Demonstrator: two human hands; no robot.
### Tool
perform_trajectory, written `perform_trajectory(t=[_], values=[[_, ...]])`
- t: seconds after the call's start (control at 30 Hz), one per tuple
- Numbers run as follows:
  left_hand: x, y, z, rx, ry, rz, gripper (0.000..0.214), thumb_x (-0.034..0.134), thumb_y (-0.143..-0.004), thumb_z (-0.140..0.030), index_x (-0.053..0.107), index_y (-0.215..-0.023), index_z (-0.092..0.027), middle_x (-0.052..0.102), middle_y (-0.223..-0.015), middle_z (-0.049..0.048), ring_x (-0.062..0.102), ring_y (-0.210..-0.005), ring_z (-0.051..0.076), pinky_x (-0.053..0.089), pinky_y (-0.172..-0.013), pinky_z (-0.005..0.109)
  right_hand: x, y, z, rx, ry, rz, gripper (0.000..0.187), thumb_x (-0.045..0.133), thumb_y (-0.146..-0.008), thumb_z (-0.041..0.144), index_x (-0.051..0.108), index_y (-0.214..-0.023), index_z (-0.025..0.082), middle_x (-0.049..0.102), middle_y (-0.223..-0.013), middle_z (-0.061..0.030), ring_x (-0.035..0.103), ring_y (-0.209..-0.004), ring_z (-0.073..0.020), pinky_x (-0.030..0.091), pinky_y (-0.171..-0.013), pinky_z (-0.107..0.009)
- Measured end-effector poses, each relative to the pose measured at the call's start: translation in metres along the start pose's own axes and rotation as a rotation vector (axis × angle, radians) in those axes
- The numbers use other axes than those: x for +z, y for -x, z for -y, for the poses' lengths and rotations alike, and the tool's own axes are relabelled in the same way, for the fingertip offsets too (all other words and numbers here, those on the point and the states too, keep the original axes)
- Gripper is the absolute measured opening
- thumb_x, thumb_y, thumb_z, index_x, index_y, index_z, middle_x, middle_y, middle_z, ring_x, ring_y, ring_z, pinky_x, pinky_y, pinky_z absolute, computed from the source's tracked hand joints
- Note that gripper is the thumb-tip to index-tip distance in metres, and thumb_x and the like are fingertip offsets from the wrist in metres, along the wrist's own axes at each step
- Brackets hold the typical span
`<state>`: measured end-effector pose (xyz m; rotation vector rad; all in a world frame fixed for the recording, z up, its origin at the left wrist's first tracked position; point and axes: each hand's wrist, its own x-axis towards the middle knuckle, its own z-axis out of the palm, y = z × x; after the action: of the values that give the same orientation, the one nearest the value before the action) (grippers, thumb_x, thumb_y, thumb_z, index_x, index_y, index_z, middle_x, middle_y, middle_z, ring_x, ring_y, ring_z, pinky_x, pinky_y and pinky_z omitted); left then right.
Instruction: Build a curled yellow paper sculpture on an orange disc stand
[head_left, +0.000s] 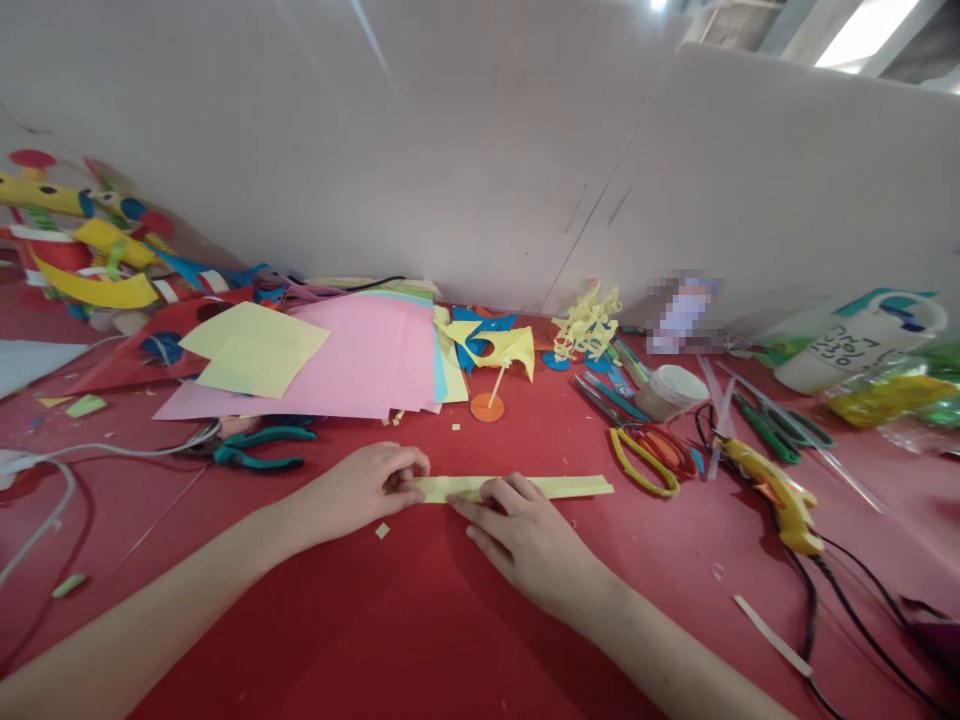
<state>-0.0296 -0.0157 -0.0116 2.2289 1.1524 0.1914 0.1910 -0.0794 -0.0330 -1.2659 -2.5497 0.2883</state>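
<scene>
A long yellow paper strip (570, 487) lies flat on the red table (420, 620), running left to right in front of me. My left hand (367, 485) pinches the strip's left end with curled fingers. My right hand (525, 535) presses down on the middle of the strip, fingers bent and pointing left. The strip's right end lies free.
A stack of pink and yellow paper sheets (330, 360) lies behind the hands. Teal-handled pliers (259, 448) rest at the left. A yellow paper pinwheel (499, 350), several scissors (649, 450), a yellow glue gun (776, 490) with black cables and a white cup (675, 388) sit at the right.
</scene>
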Motion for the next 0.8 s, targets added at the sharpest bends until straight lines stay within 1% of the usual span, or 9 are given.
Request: perform_trajectory(t=[0.1, 0.17, 0.3, 0.37, 0.47, 0.7, 0.8], values=[[0.000, 0.002, 0.000, 0.051, -0.083, 0.001, 0.016, 0.049, -0.083, -0.032, 0.058, -0.088, -0.019, 0.059, -0.078, 0.0025, 0.054, -0.075, 0.018, 0.039, -0.069, 0.028, -0.002, -0.001, 0.001, -0.002, -0.005, 0.019, 0.032, 0.041, -0.090, 0.026, 0.053, -0.120, 0.024, 0.056, -0.094, -0.0071, 0.047, -0.085, -0.0200, 0.044, -0.077, -0.035], [-0.004, 0.003, 0.001, 0.072, -0.086, 0.010, 0.017, 0.048, -0.083, -0.032, 0.060, -0.086, -0.020, 0.060, -0.081, 0.0029, 0.054, -0.077, 0.018, 0.039, -0.071, 0.029, -0.003, -0.002, 0.001, 0.002, -0.010, 0.034, 0.032, 0.041, -0.090, 0.027, 0.053, -0.120, 0.023, 0.057, -0.096, -0.0070, 0.047, -0.086, -0.0205, 0.044, -0.078, -0.036], [-0.016, 0.006, 0.006, 0.022, 0.012, 0.084, 0.013, 0.055, -0.077, -0.029, 0.064, -0.081, -0.020, 0.062, -0.080, 0.0016, 0.056, -0.071, 0.015, 0.040, -0.064, 0.024, -0.003, -0.001, 0.001, 0.019, -0.010, 0.049, 0.033, 0.041, -0.090, 0.027, 0.050, -0.122, 0.024, 0.057, -0.098, -0.0068, 0.047, -0.088, -0.0211, 0.043, -0.079, -0.037], [-0.022, 0.006, 0.009, 0.022, 0.041, 0.121, 0.013, 0.056, -0.075, -0.028, 0.065, -0.080, -0.019, 0.062, -0.077, 0.0010, 0.055, -0.068, 0.014, 0.040, -0.062, 0.023, -0.002, -0.001, 0.001, 0.019, -0.008, 0.049, 0.034, 0.041, -0.090, 0.028, 0.049, -0.123, 0.025, 0.056, -0.098, -0.0066, 0.047, -0.088, -0.0209, 0.043, -0.079, -0.037], [-0.027, 0.006, 0.009, 0.015, 0.040, 0.135, 0.014, 0.054, -0.074, -0.026, 0.065, -0.078, -0.019, 0.062, -0.075, 0.0006, 0.055, -0.067, 0.014, 0.038, -0.061, 0.022, -0.002, 0.000, 0.001, 0.021, -0.010, 0.049, 0.033, 0.042, -0.090, 0.028, 0.050, -0.123, 0.025, 0.056, -0.098, -0.0065, 0.047, -0.088, -0.0209, 0.043, -0.080, -0.037], [-0.027, 0.006, -0.004, -0.037, -0.021, 0.150, 0.010, 0.051, -0.072, -0.022, 0.060, -0.070, -0.018, 0.056, -0.067, -0.0005, 0.049, -0.059, 0.013, 0.035, -0.055, 0.022, -0.002, 0.000, 0.000, 0.023, -0.013, 0.052, 0.034, 0.041, -0.090, 0.027, 0.049, -0.124, 0.024, 0.056, -0.098, -0.0072, 0.047, -0.088, -0.0213, 0.043, -0.079, -0.038], [-0.027, 0.007, -0.004, -0.043, -0.036, 0.149, 0.007, 0.050, -0.071, -0.019, 0.056, -0.069, -0.018, 0.054, -0.065, -0.0015, 0.047, -0.058, 0.013, 0.033, -0.053, 0.022, -0.002, 0.000, 0.000, 0.018, -0.003, 0.034, 0.034, 0.042, -0.090, 0.028, 0.050, -0.123, 0.025, 0.056, -0.097, -0.0070, 0.047, -0.087, -0.0206, 0.043, -0.079, -0.036]])
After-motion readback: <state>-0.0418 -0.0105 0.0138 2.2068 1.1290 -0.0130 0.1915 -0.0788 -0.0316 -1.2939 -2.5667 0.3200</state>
